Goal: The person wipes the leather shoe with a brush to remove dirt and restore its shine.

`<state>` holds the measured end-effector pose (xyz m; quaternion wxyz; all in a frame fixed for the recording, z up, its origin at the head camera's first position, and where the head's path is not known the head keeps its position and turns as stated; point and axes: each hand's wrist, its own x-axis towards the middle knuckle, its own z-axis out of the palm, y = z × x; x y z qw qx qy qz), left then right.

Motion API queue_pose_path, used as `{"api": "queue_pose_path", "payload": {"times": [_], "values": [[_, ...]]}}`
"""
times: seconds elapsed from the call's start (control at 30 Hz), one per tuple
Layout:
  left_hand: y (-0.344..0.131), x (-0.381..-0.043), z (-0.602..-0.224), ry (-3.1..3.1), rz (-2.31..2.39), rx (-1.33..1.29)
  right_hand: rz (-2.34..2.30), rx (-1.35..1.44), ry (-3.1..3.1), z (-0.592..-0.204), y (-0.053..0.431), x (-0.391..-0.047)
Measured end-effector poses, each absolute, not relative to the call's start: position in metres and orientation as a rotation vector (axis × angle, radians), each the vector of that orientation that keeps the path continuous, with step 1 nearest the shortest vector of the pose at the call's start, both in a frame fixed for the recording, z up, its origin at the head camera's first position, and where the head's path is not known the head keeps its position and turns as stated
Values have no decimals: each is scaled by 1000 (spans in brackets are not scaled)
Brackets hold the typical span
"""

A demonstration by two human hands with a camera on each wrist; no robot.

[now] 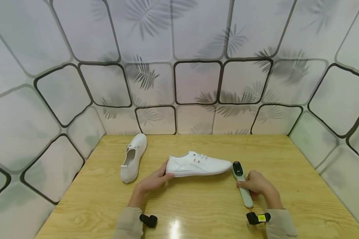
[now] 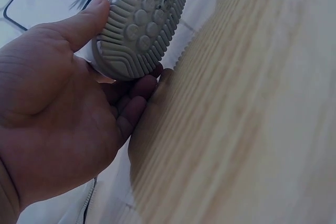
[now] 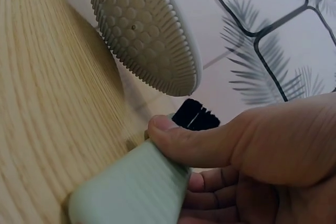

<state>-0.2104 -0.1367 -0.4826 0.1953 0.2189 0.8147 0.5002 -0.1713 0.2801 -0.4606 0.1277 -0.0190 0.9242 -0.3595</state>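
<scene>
A white lace-up shoe (image 1: 194, 166) is held above the table, toe pointing right, its side turned to the head view. My left hand (image 1: 155, 179) grips it by the heel, thumb against the ridged sole (image 2: 142, 24) and fingers curled behind. In my right hand (image 1: 258, 184) is a pale green brush (image 1: 246, 196) with black bristles (image 1: 237, 169); the thumb lies across its handle. The bristles are close beside the shoe's toe, as the right wrist view (image 3: 194, 116) bristles also show. Part of the right fingers is hidden under the handle.
A second white shoe (image 1: 133, 159) stands upright at the back left of the wooden table (image 1: 197, 205). Patterned fabric walls (image 1: 197, 83) enclose the table at the back and both sides. Black wrist cameras (image 1: 149, 220) sit at both sleeves.
</scene>
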Motion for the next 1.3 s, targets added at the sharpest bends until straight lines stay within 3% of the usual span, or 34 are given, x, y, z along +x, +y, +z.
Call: {"api": "queue_pose_path", "payload": {"times": [0.53, 0.8, 1.1, 1.3], "values": [[-141, -208, -482, 2289, 1402, 550, -1411, -64, 2482, -453, 288, -175], [-138, -207, -482, 2278, 1415, 551, -1527, -199, 2500, -426, 255, -171], [-135, -208, -485, 2273, 1411, 571, -1656, -433, 2418, -424, 202, -162], [-133, -211, -483, 2278, 1419, 566, -1602, -371, 2482, -428, 174, -160]]}}
